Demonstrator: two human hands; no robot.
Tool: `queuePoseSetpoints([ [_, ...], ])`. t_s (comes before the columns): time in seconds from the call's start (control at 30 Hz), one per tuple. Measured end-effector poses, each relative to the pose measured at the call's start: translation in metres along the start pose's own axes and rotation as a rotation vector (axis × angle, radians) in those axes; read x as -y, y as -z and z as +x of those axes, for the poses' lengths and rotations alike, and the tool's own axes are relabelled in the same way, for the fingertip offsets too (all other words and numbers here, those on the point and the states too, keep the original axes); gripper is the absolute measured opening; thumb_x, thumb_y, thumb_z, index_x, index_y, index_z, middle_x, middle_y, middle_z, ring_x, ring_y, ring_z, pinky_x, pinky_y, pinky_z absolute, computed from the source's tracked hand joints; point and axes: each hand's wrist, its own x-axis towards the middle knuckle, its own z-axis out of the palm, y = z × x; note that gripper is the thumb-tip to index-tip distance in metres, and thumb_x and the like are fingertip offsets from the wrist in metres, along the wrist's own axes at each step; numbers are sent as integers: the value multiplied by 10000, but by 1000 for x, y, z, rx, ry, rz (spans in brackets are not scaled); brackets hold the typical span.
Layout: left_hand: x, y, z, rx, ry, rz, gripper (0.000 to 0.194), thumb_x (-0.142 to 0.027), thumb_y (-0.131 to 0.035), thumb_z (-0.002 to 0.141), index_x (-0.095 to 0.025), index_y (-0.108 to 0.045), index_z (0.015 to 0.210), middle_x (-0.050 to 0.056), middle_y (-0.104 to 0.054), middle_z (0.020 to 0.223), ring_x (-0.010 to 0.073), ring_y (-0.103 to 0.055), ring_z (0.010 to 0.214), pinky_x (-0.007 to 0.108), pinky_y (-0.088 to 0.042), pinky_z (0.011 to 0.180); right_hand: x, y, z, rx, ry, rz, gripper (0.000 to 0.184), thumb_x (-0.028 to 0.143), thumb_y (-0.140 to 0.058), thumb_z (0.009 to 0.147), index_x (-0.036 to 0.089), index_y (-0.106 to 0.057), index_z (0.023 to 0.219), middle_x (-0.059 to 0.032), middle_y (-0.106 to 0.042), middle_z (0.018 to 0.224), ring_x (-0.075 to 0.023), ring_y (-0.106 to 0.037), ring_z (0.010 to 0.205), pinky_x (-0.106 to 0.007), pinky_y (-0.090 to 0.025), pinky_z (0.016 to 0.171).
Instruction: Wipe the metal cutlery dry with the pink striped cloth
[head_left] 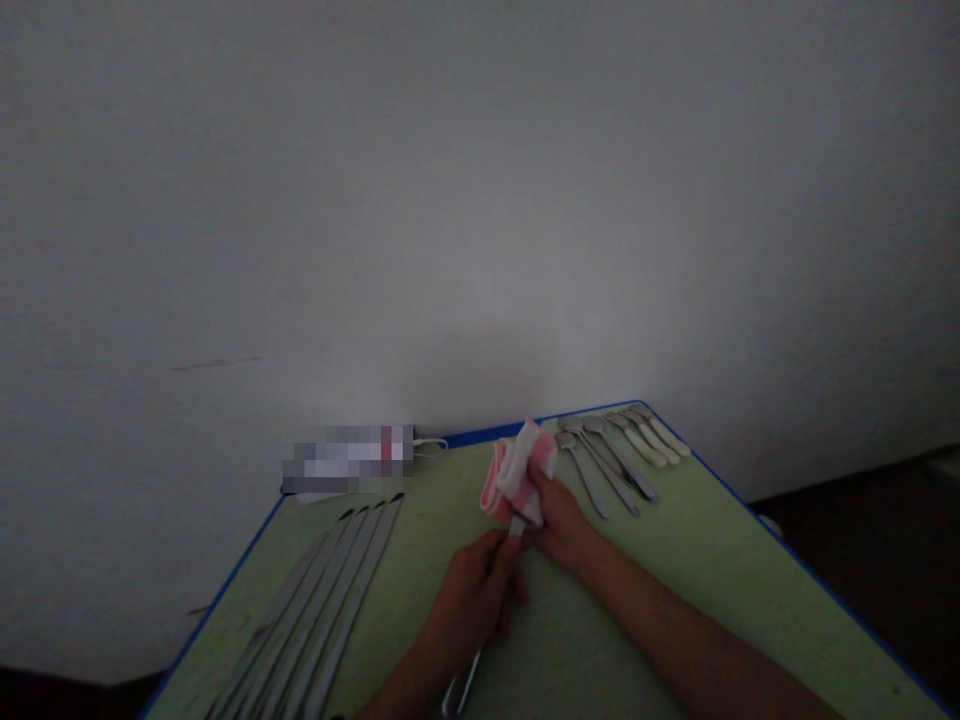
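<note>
My left hand (476,582) is closed round a long metal utensil (517,526) just below the cloth. The shiny lower end of that utensil slants down past my wrist toward the bottom edge; its exact kind cannot be made out. A folded pink-and-white cloth (519,470) is gripped in my right hand (561,520), pressed about the utensil's upper end, which it hides. Both hands are close together above the green table (420,560). Metal spoons (589,465) lie to the right of the cloth.
Several long metal utensils (330,600) lie side by side on the left. White-handled cutlery (652,437) rests at the back right. A blurred-out device with a white cable (431,442) sits at the back left, against the wall (480,200). Blue edging (810,580) borders the table.
</note>
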Motion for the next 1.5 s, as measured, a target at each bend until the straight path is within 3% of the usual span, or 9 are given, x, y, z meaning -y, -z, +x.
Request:
queuePoseSetpoints([
  [0.13, -6, 3, -8, 106, -45, 7, 386, -443, -435, 868, -176, -521, 1133, 13, -649, 756, 92, -477, 438, 194, -373, 431, 6, -3, 2, -133, -20, 251, 266, 399, -625, 764, 155, -622, 870, 4, -666, 659, -136, -596, 577, -242, -463, 546],
  [0.33, -6, 14, -28, 201, -221, 52, 604, -378, -447, 875, -248, -190, 1407, 38, -617, 933, 141, -528, 664, 256, -434, 654, 13, -7, 2, -122, -31, 337, 283, 400, -493, 857, 157, -633, 888, -28, -692, 720, -169, -649, 743, -294, -513, 706],
  [0.47, 1, 19, -46, 242, -253, 212, 416, -365, -538, 815, -302, -486, 1222, 50, -596, 1063, 195, -548, 829, 292, -433, 777, 15, -4, 3, -108, -31, 335, 288, 431, -496, 846, 179, -621, 908, -22, -682, 706, -171, -645, 703, -314, -530, 667],
  [0.6, 5, 16, -51, 153, -163, 355, 211, -419, -513, 824, -253, -629, 881, 27, -634, 787, 196, -563, 729, 271, -430, 700, 16, -3, 5, -147, -14, 329, 228, 419, -531, 825, 202, -597, 845, 19, -652, 660, -128, -588, 544, -282, -521, 571],
  [0.9, 9, 9, -37, 5, -136, 155, 275, -414, -367, 917, -209, -533, 838, -38, -470, 575, 127, -431, 520, 213, -364, 526, 1, -6, -17, -42, 175, -548, 424, 559, -589, 723, 136, -594, 694, 25, -530, 567, -88, -425, 522, -222, -344, 483],
  [1.0, 10, 9, -37, 7, -181, 203, 253, -392, -383, 915, -211, -535, 826, -26, -497, 597, 135, -455, 544, 217, -365, 534, 1, -6, -21, -18, 185, -663, 421, 548, -600, 718, 130, -599, 676, 17, -539, 580, -90, -428, 540, -224, -316, 486],
  [1.27, 11, 12, -43, 155, -319, 430, 247, -314, -355, 925, -252, -590, 969, 25, -661, 868, 186, -601, 797, 263, -407, 757, 14, -6, 0, -186, 14, 214, 259, 411, -496, 852, 171, -596, 846, 26, -615, 601, -91, -485, 449, -205, -393, 431],
  [1.37, 9, 11, -45, 179, -317, 418, 267, -320, -355, 922, -259, -595, 1022, 10, -647, 797, 170, -587, 718, 256, -411, 713, 22, -2, 2, -125, -56, 355, 295, 422, -437, 882, 181, -607, 862, 14, -644, 608, -108, -536, 457, -232, -462, 462],
  [1.5, 7, 10, -41, 52, -175, 220, 324, -428, -359, 920, -211, -574, 1027, -9, -566, 693, 143, -526, 650, 227, -406, 627, 25, 4, -1, -50, -69, 419, 322, 451, -434, 875, 189, -597, 786, 12, -636, 574, -126, -569, 471, -265, -501, 478],
])
